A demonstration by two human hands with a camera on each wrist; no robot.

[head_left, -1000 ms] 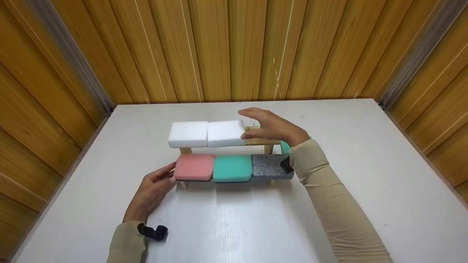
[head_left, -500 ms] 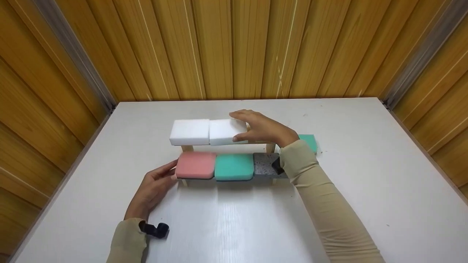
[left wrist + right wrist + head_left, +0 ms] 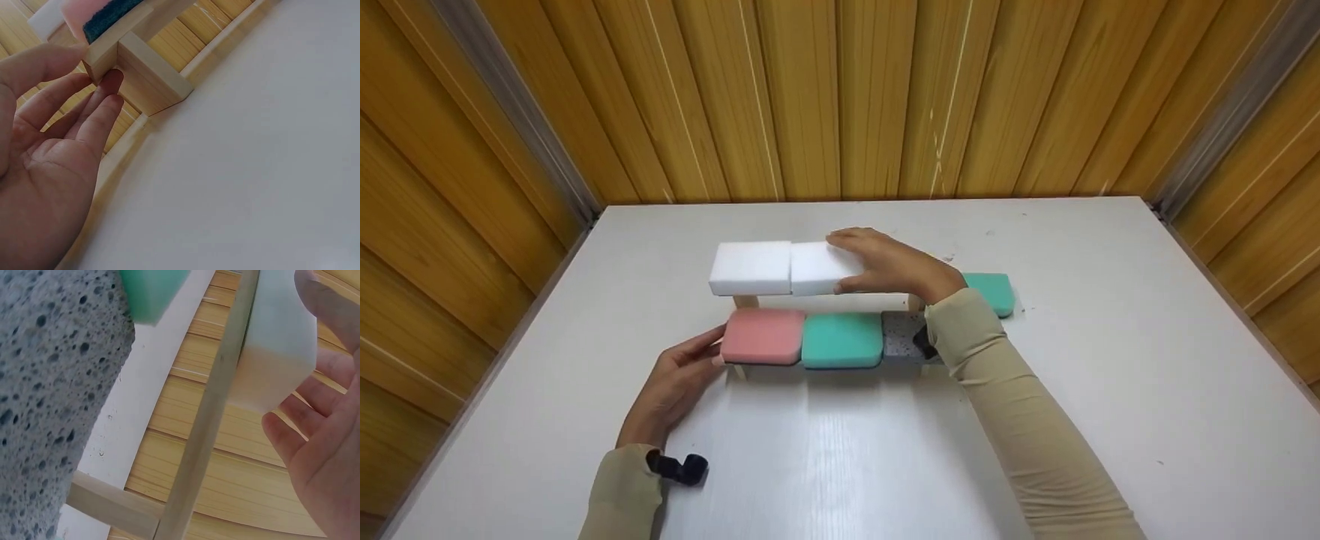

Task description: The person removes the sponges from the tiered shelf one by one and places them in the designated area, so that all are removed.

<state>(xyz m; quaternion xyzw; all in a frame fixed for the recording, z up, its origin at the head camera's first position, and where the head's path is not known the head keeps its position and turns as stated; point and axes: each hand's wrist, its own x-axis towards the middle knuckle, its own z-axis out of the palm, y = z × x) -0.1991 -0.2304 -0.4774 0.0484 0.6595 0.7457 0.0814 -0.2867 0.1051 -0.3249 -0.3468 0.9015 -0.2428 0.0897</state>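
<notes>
Head view: left of centre, I watch the left hand (image 3: 679,382) pinch the wooden rack (image 3: 149,84) beside a pink sponge (image 3: 763,335); farther back, mid-frame, the right hand (image 3: 896,266) grips the right-hand white block (image 3: 819,268).

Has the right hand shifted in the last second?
Yes. In the head view, the right hand has moved left, toward the left white sponge, and reaches farther over the right white sponge.
</notes>
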